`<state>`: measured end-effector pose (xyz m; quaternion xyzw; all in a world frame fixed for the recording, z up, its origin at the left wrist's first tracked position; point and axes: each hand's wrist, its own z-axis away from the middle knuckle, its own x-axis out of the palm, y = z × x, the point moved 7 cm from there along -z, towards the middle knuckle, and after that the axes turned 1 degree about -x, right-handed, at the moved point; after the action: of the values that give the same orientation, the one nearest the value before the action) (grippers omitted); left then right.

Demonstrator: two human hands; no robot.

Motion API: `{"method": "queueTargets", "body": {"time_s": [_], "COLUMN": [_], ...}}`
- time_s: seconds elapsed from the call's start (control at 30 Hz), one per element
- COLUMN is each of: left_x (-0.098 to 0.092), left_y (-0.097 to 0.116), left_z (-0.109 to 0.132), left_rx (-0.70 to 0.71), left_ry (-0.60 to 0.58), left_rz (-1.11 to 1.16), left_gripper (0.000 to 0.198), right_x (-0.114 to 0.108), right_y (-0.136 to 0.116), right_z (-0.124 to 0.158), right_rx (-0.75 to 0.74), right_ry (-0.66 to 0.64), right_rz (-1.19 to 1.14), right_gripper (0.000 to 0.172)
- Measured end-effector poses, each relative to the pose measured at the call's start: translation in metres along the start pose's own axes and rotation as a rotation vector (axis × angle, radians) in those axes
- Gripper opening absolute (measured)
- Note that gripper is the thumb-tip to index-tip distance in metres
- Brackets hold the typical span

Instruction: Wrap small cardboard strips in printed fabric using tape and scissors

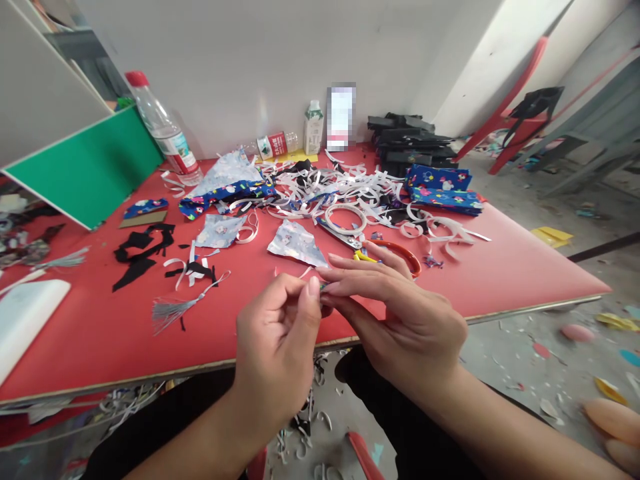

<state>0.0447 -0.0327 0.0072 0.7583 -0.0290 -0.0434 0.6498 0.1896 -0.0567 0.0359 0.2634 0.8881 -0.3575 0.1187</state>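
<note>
Grip of left hand (280, 337) and right hand (407, 320) closed on a mostly hidden scrap (323, 287); scissors (355, 243), tape roll (346, 231) beyond.

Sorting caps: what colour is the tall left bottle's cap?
The cap is red; head view shows it.

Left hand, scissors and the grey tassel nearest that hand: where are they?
Left hand (280, 337), head view: middle of the hand, below the thumb.
Scissors (353, 243), head view: the metal part near the pivot.
Grey tassel (173, 311), head view: its spread strands.
</note>
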Motion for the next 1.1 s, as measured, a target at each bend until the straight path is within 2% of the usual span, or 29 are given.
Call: {"method": "queueTargets", "body": {"time_s": [0.13,0.33,0.5,0.57,0.63,0.7,0.73,0.77,0.83,0.9,0.97,1.03,1.1], "left_x": [-0.001,0.000,-0.003,-0.013,-0.031,-0.051,-0.057,-0.060,-0.055,-0.042,-0.028,-0.018,-0.013], "left_y": [-0.001,0.000,-0.012,-0.021,-0.027,-0.027,-0.023,-0.017,-0.005,0.003,0.004,0.001,-0.006], "left_z": [0.000,-0.002,-0.011,-0.023,-0.037,-0.050,-0.055,-0.058,-0.056,-0.048,-0.038,-0.031,-0.028], "left_rx": [-0.001,0.012,-0.096,-0.136,-0.136,-0.113,-0.091,-0.053,0.003,0.008,-0.040,-0.121,-0.220], "left_ry": [-0.007,-0.027,-0.017,0.018,0.093,0.167,0.148,0.115,-0.013,-0.157,-0.267,-0.308,-0.310], "left_rz": [-0.021,-0.053,0.037,0.100,0.137,0.070,-0.003,-0.101,-0.260,-0.279,-0.169,0.038,0.255], "left_gripper": [0.027,0.025,0.030,0.030,0.026,0.026,0.027,0.028,0.031,0.030,0.028,0.031,0.034], "right_x": [-0.002,0.001,0.007,0.010,0.015,0.019,0.019,0.017,0.009,0.005,0.019,0.037,0.047], "right_y": [0.000,0.005,-0.001,-0.009,-0.019,-0.028,-0.031,-0.031,-0.024,-0.008,0.012,0.025,0.031], "right_z": [0.001,0.000,-0.001,0.002,0.006,0.010,0.010,0.008,0.001,-0.004,0.001,0.014,0.024], "right_rx": [0.000,0.012,-0.213,-0.317,-0.381,-0.399,-0.387,-0.353,-0.208,0.008,0.265,0.528,0.729], "right_ry": [0.028,-0.050,-0.193,-0.289,-0.415,-0.529,-0.548,-0.526,-0.392,-0.305,-0.430,-0.573,-0.571], "right_rz": [-0.006,0.046,0.160,0.183,0.182,0.173,0.169,0.168,0.153,0.096,-0.048,-0.284,-0.523], "right_gripper": [0.021,0.018,0.013,0.010,0.015,0.022,0.023,0.023,0.026,0.041,0.036,0.036,0.047]}}
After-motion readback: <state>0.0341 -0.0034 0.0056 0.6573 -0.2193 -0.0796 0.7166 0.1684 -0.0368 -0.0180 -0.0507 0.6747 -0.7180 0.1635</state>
